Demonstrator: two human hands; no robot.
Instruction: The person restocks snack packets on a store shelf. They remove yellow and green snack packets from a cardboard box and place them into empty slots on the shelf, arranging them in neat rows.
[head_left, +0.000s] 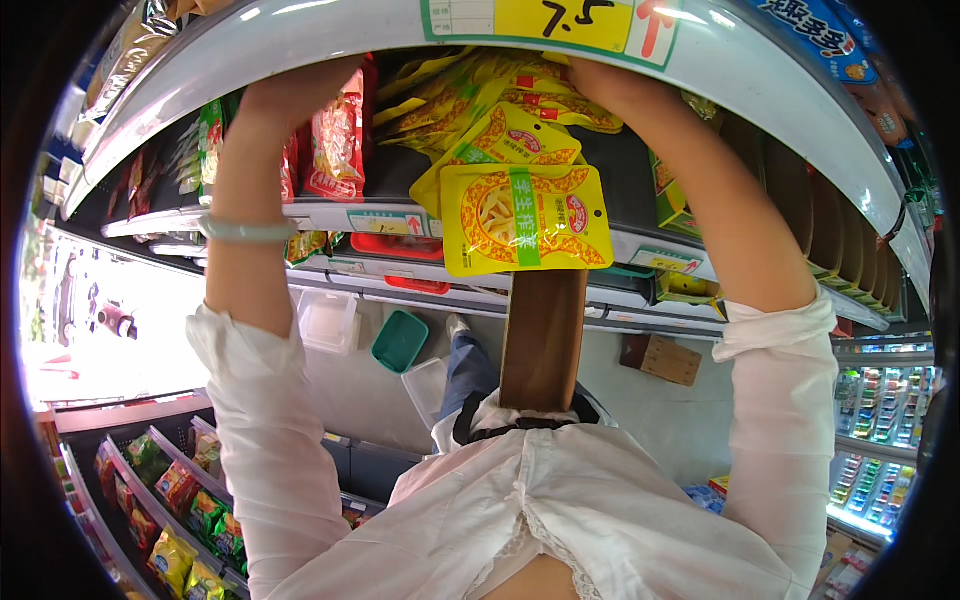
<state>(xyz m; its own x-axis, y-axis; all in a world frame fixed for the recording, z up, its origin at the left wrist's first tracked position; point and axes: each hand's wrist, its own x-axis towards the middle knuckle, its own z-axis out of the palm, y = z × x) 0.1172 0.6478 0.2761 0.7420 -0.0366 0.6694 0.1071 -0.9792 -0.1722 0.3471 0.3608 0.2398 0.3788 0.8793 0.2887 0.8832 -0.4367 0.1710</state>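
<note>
Both my arms reach into a shop shelf under the rim of the shelf above. My left hand (300, 90) is beside red snack packets (337, 142); its fingers are hidden behind the upper rim. At the right end of a heap of yellow pickle pouches (450, 105) is my right hand (611, 82), its fingertips also out of sight. One yellow pouch (487, 217) lies at the shelf's front edge, overhanging it, with another pouch (517, 139) partly beneath it. Below, a long open cardboard box (544, 337) extends from my waist to the shelf.
The upper shelf rim (360, 34) bears a price card (562, 22). On the floor are a green plastic tub (400, 341), a clear plastic bin (328, 321) and a wooden block (661, 360). Racks of bagged snacks (176, 487) stand at lower left. Brown cartons (817, 210) line the shelf's right.
</note>
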